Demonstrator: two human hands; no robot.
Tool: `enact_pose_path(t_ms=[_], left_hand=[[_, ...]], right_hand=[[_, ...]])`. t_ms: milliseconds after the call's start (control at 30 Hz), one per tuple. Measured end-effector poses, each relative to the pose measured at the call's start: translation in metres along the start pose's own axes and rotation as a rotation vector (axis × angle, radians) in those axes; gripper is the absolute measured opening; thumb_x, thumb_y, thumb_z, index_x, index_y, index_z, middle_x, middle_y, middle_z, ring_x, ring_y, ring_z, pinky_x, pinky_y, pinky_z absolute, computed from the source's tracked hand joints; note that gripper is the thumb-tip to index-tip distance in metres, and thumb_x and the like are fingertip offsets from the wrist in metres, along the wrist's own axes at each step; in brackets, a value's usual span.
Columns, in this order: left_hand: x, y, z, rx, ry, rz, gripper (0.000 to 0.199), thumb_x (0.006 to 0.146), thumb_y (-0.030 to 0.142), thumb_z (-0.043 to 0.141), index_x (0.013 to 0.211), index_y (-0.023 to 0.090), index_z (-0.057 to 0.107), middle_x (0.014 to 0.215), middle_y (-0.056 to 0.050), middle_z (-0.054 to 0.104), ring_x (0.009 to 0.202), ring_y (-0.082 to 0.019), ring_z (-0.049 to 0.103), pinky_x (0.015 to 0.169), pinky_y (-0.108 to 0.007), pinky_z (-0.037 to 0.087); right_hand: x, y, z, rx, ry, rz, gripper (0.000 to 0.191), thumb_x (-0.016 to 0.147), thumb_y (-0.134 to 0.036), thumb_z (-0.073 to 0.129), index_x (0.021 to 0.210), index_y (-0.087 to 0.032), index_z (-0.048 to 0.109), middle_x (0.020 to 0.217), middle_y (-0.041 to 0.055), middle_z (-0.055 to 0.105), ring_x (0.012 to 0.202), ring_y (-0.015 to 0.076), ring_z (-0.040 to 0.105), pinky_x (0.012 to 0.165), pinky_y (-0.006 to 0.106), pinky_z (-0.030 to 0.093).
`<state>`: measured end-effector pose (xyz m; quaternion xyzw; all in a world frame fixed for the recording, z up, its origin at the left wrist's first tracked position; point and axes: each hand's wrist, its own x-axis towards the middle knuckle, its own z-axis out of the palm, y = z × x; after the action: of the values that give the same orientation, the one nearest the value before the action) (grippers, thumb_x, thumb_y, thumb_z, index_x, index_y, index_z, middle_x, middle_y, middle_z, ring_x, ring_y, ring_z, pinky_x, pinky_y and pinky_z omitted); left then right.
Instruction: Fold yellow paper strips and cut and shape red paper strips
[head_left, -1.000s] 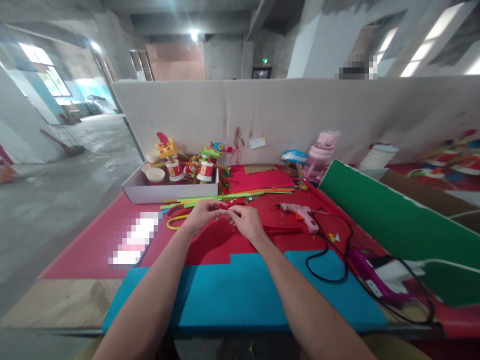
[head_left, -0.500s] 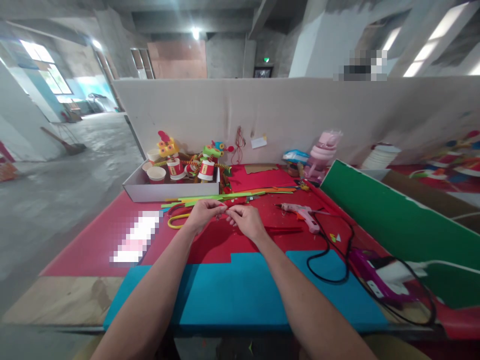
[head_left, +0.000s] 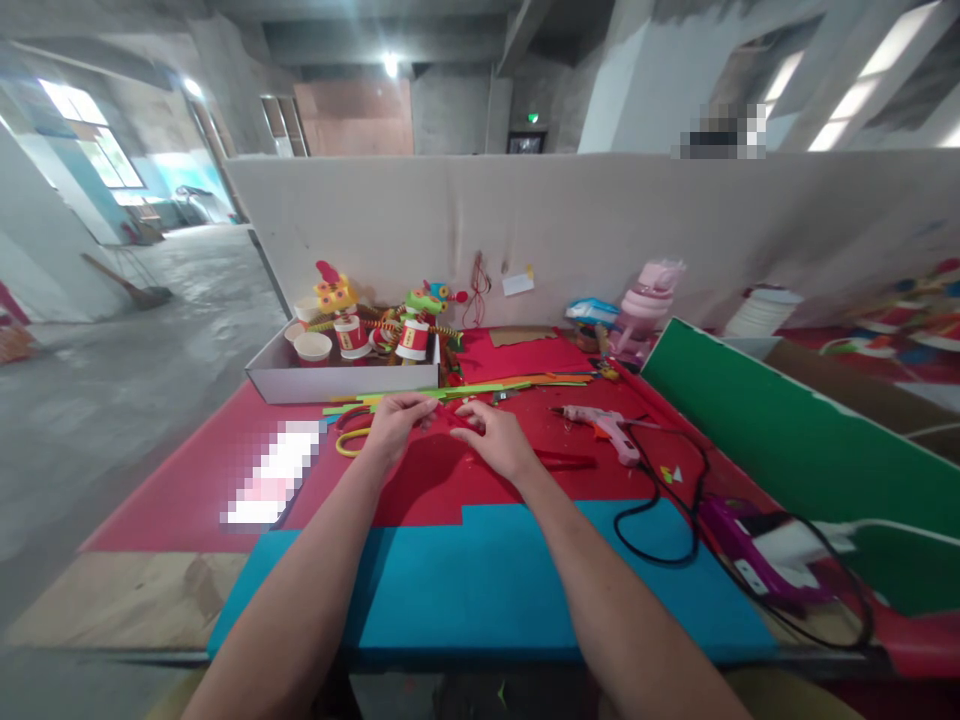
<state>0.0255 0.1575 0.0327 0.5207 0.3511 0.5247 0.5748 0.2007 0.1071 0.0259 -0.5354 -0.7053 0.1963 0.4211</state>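
Above the red sheet, my left hand pinches one end of a narrow red paper strip between thumb and fingers. My right hand is curled at the strip's other end, the thumb a little below the forefinger. Red on red makes the strip's exact shape hard to see. Scissors with a yellow and red handle lie just left of my left hand. Beyond both hands is a bundle of green and orange paper strips. Another red strip rests on the table, right of my right wrist.
A pink glue gun lies on the right, its black cord looping toward a purple and white power strip. Blue sheets cover the front edge. A white box holds paper cups and cup figures. A green-sided box stands right.
My hands have moved slightly apart, and more of the red strip shows between them. My right thumb and forefinger have spread a little.
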Motion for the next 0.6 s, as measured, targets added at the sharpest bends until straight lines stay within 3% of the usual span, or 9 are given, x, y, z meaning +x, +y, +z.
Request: enact_pose_path(t_ms=[100, 167, 300, 367, 500, 600], left_hand=[[0.005, 0.003, -0.009, -0.063, 0.123, 0.02, 0.027, 0.055, 0.033, 0.082, 0.064, 0.011, 0.07, 0.05, -0.001, 0.06, 0.044, -0.007, 0.047, 0.044, -0.021, 0.034], [0.008, 0.004, -0.016, -0.09, 0.2, 0.042, 0.027, 0.054, 0.034, 0.081, 0.062, 0.012, 0.068, 0.048, 0.001, 0.057, 0.042, -0.007, 0.045, 0.042, -0.021, 0.032], [0.009, 0.002, -0.018, -0.061, 0.255, 0.039, 0.028, 0.053, 0.035, 0.08, 0.058, 0.012, 0.065, 0.046, 0.001, 0.055, 0.039, -0.007, 0.043, 0.04, -0.021, 0.031], [0.007, -0.001, -0.011, -0.024, 0.223, 0.044, 0.028, 0.055, 0.036, 0.079, 0.057, 0.012, 0.064, 0.046, 0.001, 0.055, 0.039, -0.007, 0.043, 0.041, -0.021, 0.032], [0.0, -0.009, 0.008, 0.061, 0.133, 0.058, 0.027, 0.06, 0.037, 0.076, 0.058, 0.013, 0.065, 0.047, 0.001, 0.056, 0.04, -0.007, 0.043, 0.041, -0.022, 0.033], [-0.003, -0.014, 0.017, 0.107, 0.09, 0.048, 0.027, 0.062, 0.037, 0.075, 0.055, 0.014, 0.063, 0.046, 0.001, 0.054, 0.039, -0.007, 0.043, 0.041, -0.022, 0.032]], right_hand=[[0.0, -0.001, -0.012, -0.148, -0.056, -0.057, 0.013, 0.084, -0.032, 0.063, 0.09, -0.022, 0.068, 0.087, 0.005, 0.073, 0.082, 0.02, 0.067, 0.074, 0.028, 0.046], [0.0, -0.002, -0.022, -0.15, -0.112, -0.06, 0.021, 0.089, -0.033, 0.055, 0.079, -0.02, 0.068, 0.074, 0.004, 0.072, 0.074, 0.0177, 0.066, 0.071, 0.026, 0.045], [0.0, 0.002, -0.037, 0.054, -0.348, 0.149, 0.04, 0.094, -0.04, 0.044, 0.07, -0.016, 0.065, 0.058, 0.003, 0.068, 0.047, 0.0113, 0.057, 0.054, 0.022, 0.043], [0.001, 0.006, -0.037, 0.088, -0.395, 0.221, 0.04, 0.092, -0.043, 0.047, 0.07, -0.015, 0.065, 0.061, 0.0046, 0.069, 0.048, 0.012, 0.059, 0.053, 0.022, 0.044], [0.003, 0.007, -0.022, 0.05, -0.137, 0.085, 0.019, 0.081, -0.036, 0.064, 0.084, -0.019, 0.071, 0.083, 0.006, 0.074, 0.076, 0.0188, 0.068, 0.07, 0.027, 0.049], [0.003, 0.0, -0.005, 0.112, -0.022, 0.089, 0.019, 0.077, -0.032, 0.068, 0.091, -0.019, 0.072, 0.083, 0.0059, 0.075, 0.075, 0.0204, 0.069, 0.07, 0.029, 0.05]])
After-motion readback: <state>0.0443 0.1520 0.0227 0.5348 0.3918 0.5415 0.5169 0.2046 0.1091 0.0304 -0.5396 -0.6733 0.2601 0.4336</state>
